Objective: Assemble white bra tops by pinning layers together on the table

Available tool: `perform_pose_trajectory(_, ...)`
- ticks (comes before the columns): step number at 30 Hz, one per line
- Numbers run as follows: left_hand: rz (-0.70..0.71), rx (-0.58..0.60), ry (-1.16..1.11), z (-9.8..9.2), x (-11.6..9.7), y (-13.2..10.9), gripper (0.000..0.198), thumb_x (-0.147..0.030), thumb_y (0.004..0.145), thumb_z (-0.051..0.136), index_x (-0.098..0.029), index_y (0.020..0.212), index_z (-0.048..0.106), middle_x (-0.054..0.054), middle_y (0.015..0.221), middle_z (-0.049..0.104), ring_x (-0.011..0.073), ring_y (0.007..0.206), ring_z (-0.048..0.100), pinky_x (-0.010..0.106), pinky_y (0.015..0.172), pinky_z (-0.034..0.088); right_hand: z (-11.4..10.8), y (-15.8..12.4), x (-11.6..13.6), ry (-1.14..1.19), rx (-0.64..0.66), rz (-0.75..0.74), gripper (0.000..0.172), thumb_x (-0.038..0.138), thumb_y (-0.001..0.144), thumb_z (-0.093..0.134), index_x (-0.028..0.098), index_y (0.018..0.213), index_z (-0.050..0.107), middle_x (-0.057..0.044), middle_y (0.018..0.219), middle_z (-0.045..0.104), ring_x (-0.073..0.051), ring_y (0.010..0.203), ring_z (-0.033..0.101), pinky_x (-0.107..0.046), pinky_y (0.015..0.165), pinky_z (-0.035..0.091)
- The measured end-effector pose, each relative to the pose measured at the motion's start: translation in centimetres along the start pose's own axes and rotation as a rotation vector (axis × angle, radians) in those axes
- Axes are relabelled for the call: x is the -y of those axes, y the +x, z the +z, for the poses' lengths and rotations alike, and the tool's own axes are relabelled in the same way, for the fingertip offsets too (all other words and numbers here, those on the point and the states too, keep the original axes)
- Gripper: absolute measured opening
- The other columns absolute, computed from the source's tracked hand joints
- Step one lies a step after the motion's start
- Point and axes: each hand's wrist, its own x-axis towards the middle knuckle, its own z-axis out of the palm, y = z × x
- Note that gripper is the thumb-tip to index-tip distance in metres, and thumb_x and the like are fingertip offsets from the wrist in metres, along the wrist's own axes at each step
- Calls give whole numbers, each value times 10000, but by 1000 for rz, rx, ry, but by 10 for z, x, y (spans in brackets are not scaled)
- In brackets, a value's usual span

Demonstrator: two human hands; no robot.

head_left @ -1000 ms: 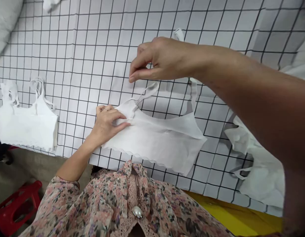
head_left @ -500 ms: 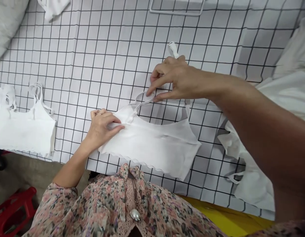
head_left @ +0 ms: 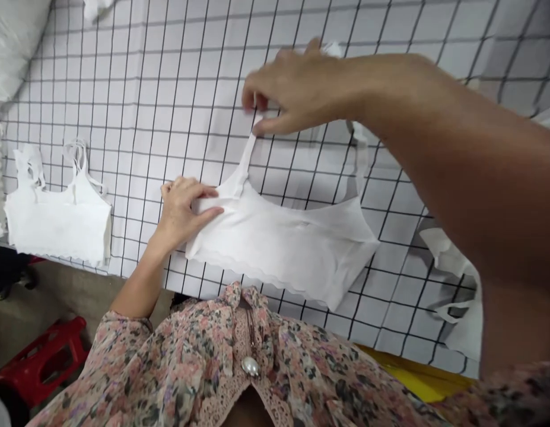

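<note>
A white bra (head_left: 283, 243) with a scalloped lower edge lies flat on the checked tablecloth (head_left: 181, 118) in front of me. My left hand (head_left: 183, 210) pinches the fabric at its left side, just below the strap. Above it, my right hand (head_left: 292, 89) holds the upper end of the left strap (head_left: 248, 155) between thumb and fingers and draws it up taut. The right strap (head_left: 361, 160) runs up loosely and partly vanishes behind my right forearm. A small white piece (head_left: 332, 48) shows just behind my right hand.
Another white bra (head_left: 56, 222) lies at the left near the table edge. More white garments (head_left: 455, 267) lie at the right, partly behind my arm. A plastic bag (head_left: 14, 47) sits at the upper left. A red stool (head_left: 43, 359) stands on the floor.
My right hand has moved up and left, pulling the left strap from a slack loop to a straight line. My left hand stays on the bra's side. The view has shifted slightly.
</note>
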Motion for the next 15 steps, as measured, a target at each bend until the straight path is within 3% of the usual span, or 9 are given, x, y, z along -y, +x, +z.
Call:
perform_pose_trajectory(2, -6, -84, 12, -8, 0, -6, 334, -553, 964, 838, -311, 1178, 753, 41, 1146, 747, 265, 1126, 649, 474, 1015, 457, -14, -27, 24, -109, 28, 122, 492, 435, 973, 837, 197, 1381, 700, -54, 1065, 745, -360, 1252, 659, -758, 1255, 344)
perform_pose_trajectory(3, 4, -122, 14, -13, -1, -12, 348, -580, 970, 825, -318, 1185, 748, 50, 1163, 732, 271, 1146, 647, 477, 1014, 477, -21, -49, 35, -147, -21, 155, 436, 427, 1017, 778, 211, 1386, 692, -60, 1057, 740, -375, 1242, 666, -743, 1225, 386)
perform_pose_trajectory(6, 82, -105, 16, -26, -1, -42, 295, -590, 1007, 778, -335, 1148, 739, 46, 1100, 724, 266, 1092, 658, 479, 995, 528, -27, -139, 66, -136, -103, 156, 164, 392, 1073, 682, 239, 1099, 733, -109, 1007, 770, -350, 1093, 707, -582, 1017, 556)
perform_pose_trajectory(8, 126, -58, 26, -28, 1, -64, 299, -579, 1012, 775, -345, 1194, 734, 51, 1109, 731, 266, 1076, 663, 481, 987, 554, -14, -204, 86, -98, -240, 119, 135, 338, 1059, 689, 279, 938, 677, -56, 844, 747, -265, 844, 685, -504, 852, 560)
perform_pose_trajectory(10, 141, -43, 43, -24, 5, -82, 363, -561, 1014, 777, -353, 1305, 713, 74, 1214, 735, 280, 1138, 665, 491, 1005, 575, 9, -259, 104, -52, -382, 53, 160, 325, 1020, 760, 288, 924, 638, -1, 746, 711, -215, 684, 628, -460, 763, 545)
perform_pose_trajectory(12, 162, -43, 54, -17, 10, -92, 422, -523, 1017, 778, -357, 1394, 687, 94, 1301, 732, 292, 1191, 668, 497, 1022, 591, 37, -296, 119, -114, -414, 69, 178, 369, 989, 809, 285, 991, 651, -9, 814, 740, -233, 718, 644, -462, 755, 542)
perform_pose_trajectory(15, 215, -80, 90, -5, 18, -95, 377, -410, 1035, 754, -345, 1402, 692, 93, 1304, 756, 287, 1178, 697, 487, 1011, 608, 70, -322, 137, -278, -350, 182, 175, 352, 979, 802, 263, 1081, 691, -59, 960, 773, -287, 870, 672, -527, 864, 559)
